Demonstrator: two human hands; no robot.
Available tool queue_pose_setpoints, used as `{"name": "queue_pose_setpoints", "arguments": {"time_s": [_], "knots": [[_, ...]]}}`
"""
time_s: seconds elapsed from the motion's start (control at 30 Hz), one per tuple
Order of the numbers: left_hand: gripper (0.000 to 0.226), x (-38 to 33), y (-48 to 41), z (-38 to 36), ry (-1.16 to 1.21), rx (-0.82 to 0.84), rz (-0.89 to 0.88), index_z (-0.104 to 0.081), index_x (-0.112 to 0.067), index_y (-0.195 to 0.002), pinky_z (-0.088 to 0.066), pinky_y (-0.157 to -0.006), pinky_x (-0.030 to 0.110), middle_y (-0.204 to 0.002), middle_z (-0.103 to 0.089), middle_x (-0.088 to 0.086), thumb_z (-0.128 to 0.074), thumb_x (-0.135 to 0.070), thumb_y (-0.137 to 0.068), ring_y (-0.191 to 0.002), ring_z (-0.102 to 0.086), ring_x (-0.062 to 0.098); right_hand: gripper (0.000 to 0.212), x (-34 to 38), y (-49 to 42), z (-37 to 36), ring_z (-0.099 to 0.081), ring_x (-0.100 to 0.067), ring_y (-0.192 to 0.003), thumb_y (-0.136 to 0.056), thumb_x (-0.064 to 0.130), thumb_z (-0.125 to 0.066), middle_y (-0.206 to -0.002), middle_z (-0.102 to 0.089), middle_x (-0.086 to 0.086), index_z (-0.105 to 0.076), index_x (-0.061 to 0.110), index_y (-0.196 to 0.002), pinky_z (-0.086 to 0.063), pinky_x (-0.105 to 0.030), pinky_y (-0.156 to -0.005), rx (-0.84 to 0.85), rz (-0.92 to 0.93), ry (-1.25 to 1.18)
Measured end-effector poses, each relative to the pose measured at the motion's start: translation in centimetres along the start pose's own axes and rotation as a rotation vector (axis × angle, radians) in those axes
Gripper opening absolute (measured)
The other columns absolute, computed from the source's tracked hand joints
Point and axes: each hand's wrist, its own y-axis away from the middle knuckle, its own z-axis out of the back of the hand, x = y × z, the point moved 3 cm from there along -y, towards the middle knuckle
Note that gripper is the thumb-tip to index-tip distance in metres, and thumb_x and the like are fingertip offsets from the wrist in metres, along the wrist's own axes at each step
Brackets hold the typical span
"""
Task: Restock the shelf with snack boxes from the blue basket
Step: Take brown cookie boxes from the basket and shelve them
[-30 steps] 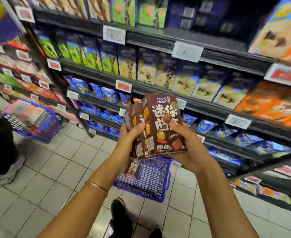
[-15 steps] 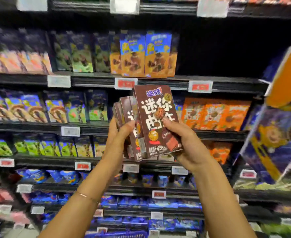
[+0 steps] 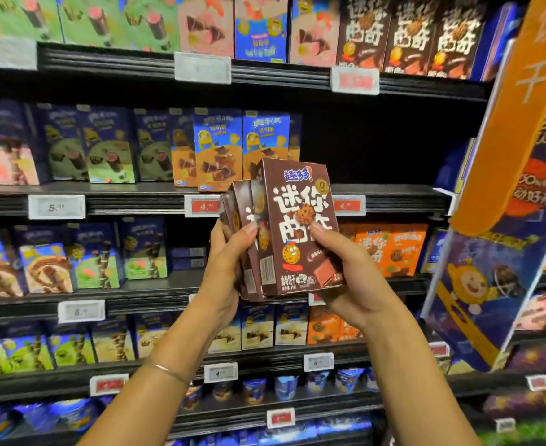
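We hold a fanned stack of brown boxes (image 3: 297,226) upright in front of the shelf (image 3: 136,191), at about the level of its middle tiers, touching nothing but our own hands. Our left hand (image 3: 229,268) wraps the rear boxes from the side, thumb pressed across their narrow edges; our right hand (image 3: 352,278) cups the lower right corner of the front box, thumb laid on its printed face. Both hands are closed on the stack, neither slack. How many boxes there are we cannot say for sure (three or four edges show behind the front one). The blue basket is out of view. Matching brown boxes (image 3: 410,33) stand on the top tier at the upper right, and just below them a dark gap (image 3: 377,146) opens beside the blue-and-orange boxes (image 3: 242,146); we judge one of these two spots to be where the stack goes. The boxes look like thin cardboard: light, fairly stiff on the faces, easy to dent at corners, and smooth enough to slide against each other. So we would pinch each by its two broad faces near the middle, peel the front one off with the right hand while the left squeezes the rest together, and avoid pressing hard on the end flaps.
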Motion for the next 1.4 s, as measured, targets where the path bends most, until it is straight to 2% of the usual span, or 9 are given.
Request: {"name": "queue_pose_setpoints", "arguments": {"time_s": [0.13,0.2,0.37,0.6,0.7,1.0,1.13,1.23,1.4], "knots": [[0.117,0.4,-0.7,-0.4,-0.008,-0.003,0.026,-0.045,-0.018,-0.152,-0.063,-0.088,0.041,-0.145,-0.064,0.015,-0.093,-0.069,-0.058,-0.12,-0.072,0.025,0.039,-0.5,-1.0,0.6,-0.075,-0.025,-0.098,-0.086,0.032,-0.07,-0.115,-0.074,-0.014,-0.068,0.013,-0.12,-0.061,-0.033,-0.074,-0.017,0.0,0.012],[0.135,0.6,-1.0,-0.7,-0.024,-0.004,0.028,-0.041,-0.022,-0.156,-0.062,-0.093,0.045,-0.143,-0.067,0.008,-0.09,-0.082,-0.046,-0.121,-0.072,0.024,0.035,-0.6,-1.5,0.9,-0.075,-0.025,-0.098,-0.084,0.033,-0.071,-0.114,-0.075,-0.013,-0.072,0.015,-0.114,-0.061,-0.033,-0.075,-0.02,0.003,0.029],[0.141,1.1,-2.2,-1.2,-0.035,-0.008,0.029,-0.041,-0.026,-0.158,-0.052,-0.109,0.058,-0.144,-0.068,0.006,-0.088,-0.087,-0.04,-0.128,-0.068,0.028,0.026,0.5,-2.6,1.9,-0.075,-0.022,-0.096,-0.082,0.035,-0.073,-0.11,-0.077,-0.008,-0.076,0.023,-0.104,-0.06,-0.031,-0.075,-0.006,0.014,0.104],[0.116,2.2,-2.2,-2.2,0.017,-0.129,-0.026,-0.047,-0.013,-0.154,-0.047,-0.111,0.069,-0.145,-0.063,0.021,-0.091,-0.066,-0.06,-0.132,-0.062,0.045,0.019,2.0,-3.2,3.8,-0.076,-0.019,-0.092,-0.085,0.03,-0.069,-0.108,-0.077,-0.005,-0.078,0.029,-0.101,-0.059,-0.026,-0.069,0.089,0.021,0.14],[0.096,2.7,-2.2,-2.3,0.004,-0.152,-0.051,-0.048,-0.011,-0.152,-0.047,-0.108,0.073,-0.142,-0.063,0.025,-0.079,-0.052,-0.072,-0.128,-0.062,0.049,0.015,2.5,-3.2,4.8,-0.076,-0.018,-0.09,-0.085,0.031,-0.069,-0.106,-0.078,-0.004,-0.079,0.034,-0.095,-0.059,-0.026,-0.067,0.12,0.011,0.161],[0.078,3.2,-0.6,-3.8,-0.04,-0.121,-0.162,-0.048,-0.021,-0.148,-0.05,-0.1,0.077,-0.137,-0.066,0.017,-0.073,-0.042,-0.077,-0.116,-0.068,0.043,0.029,4.6,-2.6,8.9,-0.075,-0.025,-0.097,-0.074,0.035,-0.077,-0.111,-0.076,-0.009,-0.079,0.026,-0.102,-0.061,-0.037,-0.079,0.19,0.077,0.105],[0.078,1.8,-0.6,-4.9,-0.101,-0.097,-0.245,-0.045,-0.019,-0.15,-0.049,-0.097,0.08,-0.144,-0.057,0.027,-0.071,-0.04,-0.08,-0.124,-0.061,0.055,0.029,5.3,-2.3,9.7,-0.074,-0.025,-0.099,-0.077,0.031,-0.075,-0.111,-0.076,-0.008,-0.078,0.027,-0.105,-0.061,-0.037,-0.078,0.232,0.125,0.098],[0.081,0.2,-1.1,-5.3,-0.124,-0.099,-0.277,-0.043,-0.016,-0.152,-0.057,-0.093,0.067,-0.138,-0.063,0.021,-0.071,-0.04,-0.079,-0.117,-0.068,0.046,0.028,5.9,-2.6,10.7,-0.075,-0.024,-0.096,-0.071,0.031,-0.08,-0.108,-0.077,-0.007,-0.08,0.028,-0.098,-0.061,-0.035,-0.074,0.189,0.165,0.074],[0.092,-2.7,-2.5,-5.7,-0.055,-0.061,-0.291,-0.039,-0.011,-0.156,-0.063,-0.082,0.047,-0.135,-0.064,0.017,-0.071,-0.042,-0.075,-0.108,-0.072,0.032,0.044,8.4,-5.5,12.6,-0.074,-0.027,-0.103,-0.074,0.037,-0.083,-0.116,-0.074,-0.011,-0.074,0.02,-0.114,-0.06,-0.034,-0.076,0.051,0.309,0.109]]}}
